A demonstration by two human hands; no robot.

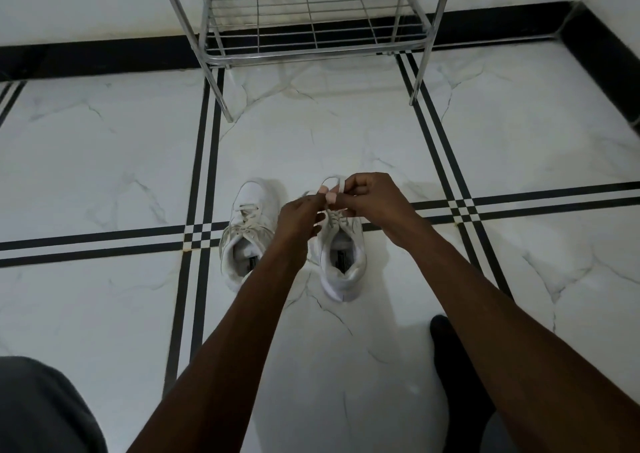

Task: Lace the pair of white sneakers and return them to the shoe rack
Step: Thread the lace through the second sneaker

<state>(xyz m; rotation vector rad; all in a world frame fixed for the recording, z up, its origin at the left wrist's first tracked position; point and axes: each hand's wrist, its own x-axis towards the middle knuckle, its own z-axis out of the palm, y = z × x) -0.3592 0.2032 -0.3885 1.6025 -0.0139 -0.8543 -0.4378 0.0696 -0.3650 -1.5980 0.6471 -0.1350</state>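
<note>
**Both hands on the lace of the right-side sneaker, rack bare behind**

2 white sneakers stand side by side on the marble floor [346, 134], toes pointing away from the person twd the shoe rack [313, 39]. Left sneaker [247, 234] sits just beside the crossing of black floor stripes; its lace is threaded w/ ends lying loose across the tongue. Right sneaker [341, 262] is close to it but not touching, partly covered by the hands.

Left hand [299, 219] hovers over the gap btwn the shoes, fingers closed in a pinch grip on the lace [334, 181] of the right sneaker. Right hand [369, 194] is also closed, thumb and fingers pinching the same lace, which rises as a small loop above the knuckles. The 2 hands touch or nearly touch at the fingertips; can't tell which. Whether a knot is formed under them is hidden.

Shoe rack: chrome wire frame, standing near the wall on the floor, well apart from the sneakers; its lowest wire shelf shows no shoes. A dark-clad knee [41, 407] shows lower left, a dark foot [446, 342] lower right.
</note>
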